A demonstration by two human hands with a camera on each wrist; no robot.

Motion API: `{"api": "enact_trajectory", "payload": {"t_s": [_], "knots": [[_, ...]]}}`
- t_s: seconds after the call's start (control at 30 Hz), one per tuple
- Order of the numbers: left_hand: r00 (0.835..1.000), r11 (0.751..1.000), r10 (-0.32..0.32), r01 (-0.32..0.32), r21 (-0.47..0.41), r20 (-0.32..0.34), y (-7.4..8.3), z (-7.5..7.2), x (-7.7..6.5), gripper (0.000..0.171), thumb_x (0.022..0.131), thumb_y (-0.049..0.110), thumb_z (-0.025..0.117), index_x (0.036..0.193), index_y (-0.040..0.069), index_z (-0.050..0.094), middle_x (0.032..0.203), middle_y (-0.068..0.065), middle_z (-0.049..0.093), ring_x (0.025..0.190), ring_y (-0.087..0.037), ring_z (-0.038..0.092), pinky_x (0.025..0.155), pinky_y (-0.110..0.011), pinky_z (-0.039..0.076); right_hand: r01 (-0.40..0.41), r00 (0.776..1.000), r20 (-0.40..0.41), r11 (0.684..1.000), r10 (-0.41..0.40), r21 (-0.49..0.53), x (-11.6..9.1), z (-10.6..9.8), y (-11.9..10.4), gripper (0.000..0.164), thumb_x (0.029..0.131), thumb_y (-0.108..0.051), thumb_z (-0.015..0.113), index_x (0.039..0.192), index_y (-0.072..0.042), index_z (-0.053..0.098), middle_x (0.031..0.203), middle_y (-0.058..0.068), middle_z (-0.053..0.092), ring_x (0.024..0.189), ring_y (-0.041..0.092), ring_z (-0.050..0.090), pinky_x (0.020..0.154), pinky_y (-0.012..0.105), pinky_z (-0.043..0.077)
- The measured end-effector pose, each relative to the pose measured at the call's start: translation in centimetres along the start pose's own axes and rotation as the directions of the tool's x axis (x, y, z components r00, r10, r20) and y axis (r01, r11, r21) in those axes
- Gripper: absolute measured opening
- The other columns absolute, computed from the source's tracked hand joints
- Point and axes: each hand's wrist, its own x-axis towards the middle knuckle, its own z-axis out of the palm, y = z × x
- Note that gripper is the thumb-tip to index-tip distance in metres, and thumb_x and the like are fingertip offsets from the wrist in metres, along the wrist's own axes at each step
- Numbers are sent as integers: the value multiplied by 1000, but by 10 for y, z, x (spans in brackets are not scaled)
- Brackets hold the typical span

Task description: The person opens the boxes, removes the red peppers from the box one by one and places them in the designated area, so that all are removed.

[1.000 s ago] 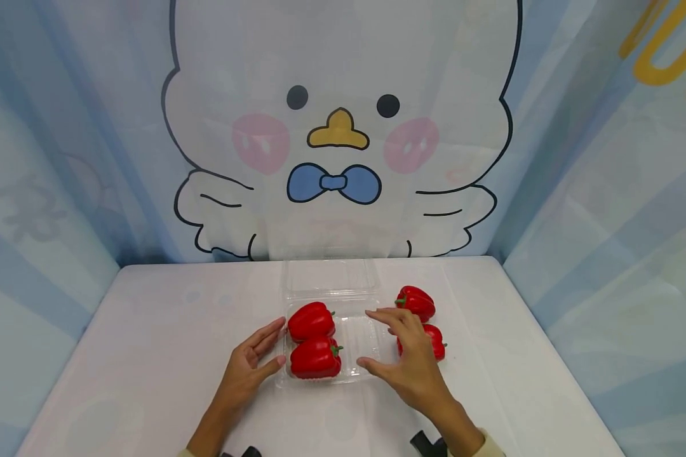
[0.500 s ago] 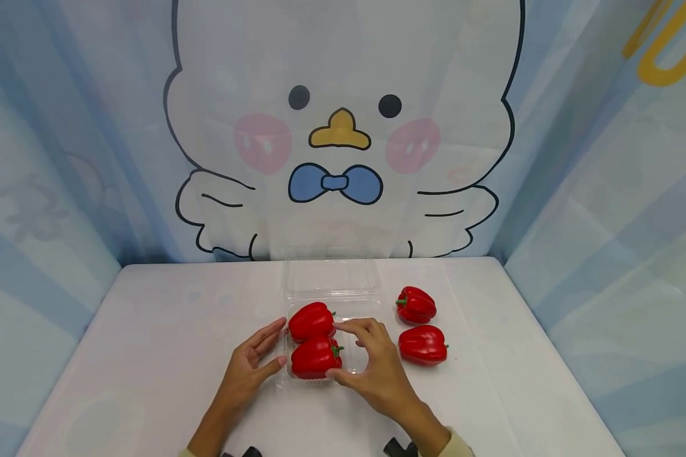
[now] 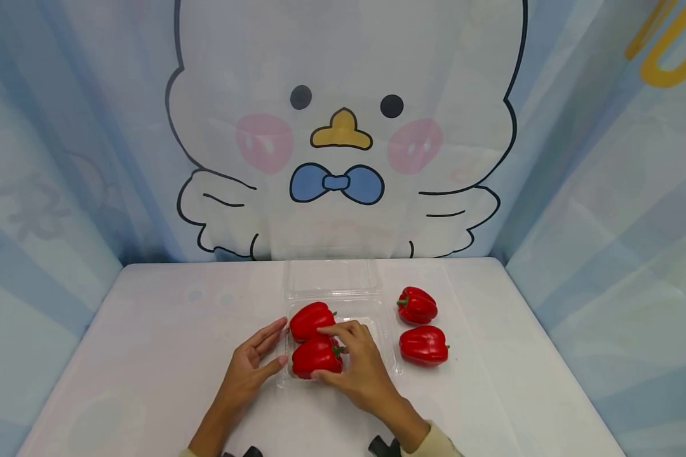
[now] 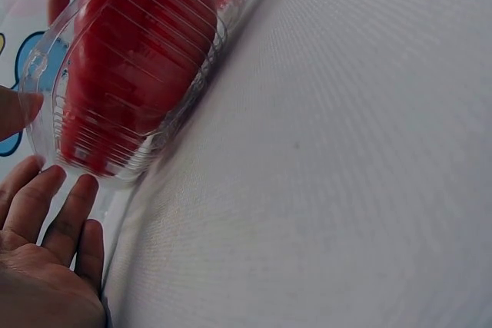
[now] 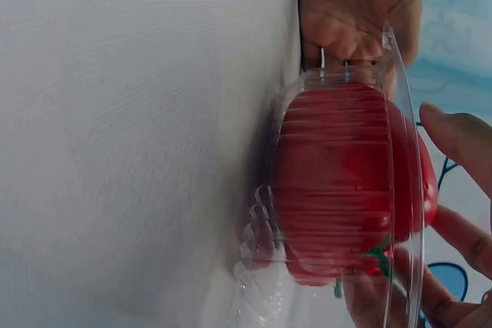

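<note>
Looks like a small curtained booth: enclosed at the back and both sides by pale blue-and-white printed cloth (image 3: 46,158), decorated with a large cartoon bird (image 3: 343,57) and yellow lettering (image 3: 657,79), and fitted with a white-covered bench (image 3: 166,343). Cannot be pinned down as home, studio or lab.

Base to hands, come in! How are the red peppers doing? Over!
Left hand at left edge of clear container. Right hand at near pepper, grip unclear. Far pepper inside too; two loose peppers right of container. Nothing visibly blocking.
</note>
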Motion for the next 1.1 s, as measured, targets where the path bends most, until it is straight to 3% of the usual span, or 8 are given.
{"api": "enact_trajectory", "payload": {"t_s": [0.17, 0.4, 0.6, 0.83, 1.1], "knots": [[1000, 1000, -2, 2, -3, 4, 0, 0, 0, 70, 97, 16, 78, 160, 16, 47, 166, -1, 49, 158, -22, 38, 115, -14, 40, -28, 999, 16, 999, 28, -45, 3, 5, -3, 68, 77, -37, 97, 138, -27, 68, 127, -4, 61, 117, 12, 54, 93, 29, 63], [1000, 1000, 5, -5, 2, 12, 0, 0, 0, 70, 98, 15, 77, 161, 16, 46, 166, -1, 48, 158, -22, 38, 115, -15, 40, -73, 997, 12, 992, 75, -101, 5, 9, -6, 66, 77, -41, 97, 135, -25, 70, 123, -2, 61, 119, 15, 55, 98, 43, 62], [1000, 1000, 10, -10, 5, 12, -2, 0, 0, 70, 98, 16, 77, 161, 17, 47, 166, -1, 49, 158, -22, 39, 115, -13, 40, -97, 995, 20, 987, 100, -128, 8, 6, -6, 65, 76, -41, 97, 133, -24, 71, 120, 0, 62, 114, 16, 58, 93, 41, 63], [1000, 1000, 15, -15, 3, 6, -2, -1, 0, 70, 97, 15, 78, 160, 16, 47, 165, -2, 50, 158, -24, 40, 114, -13, 40, -115, 992, 51, 993, 115, 1, 9, -2, -6, 61, 78, -35, 97, 131, -21, 72, 115, -1, 62, 108, 18, 62, 84, 26, 62], [1000, 1000, 22, -22, 0, 7, 1, -2, -2, 70, 97, 13, 77, 160, 14, 47, 165, -5, 50, 158, -26, 41, 114, -13, 41, -113, 992, 66, 987, 106, 113, 10, -3, 0, 59, 77, -31, 97, 129, -19, 72, 113, 1, 62, 108, 18, 64, 85, 23, 62]]}}
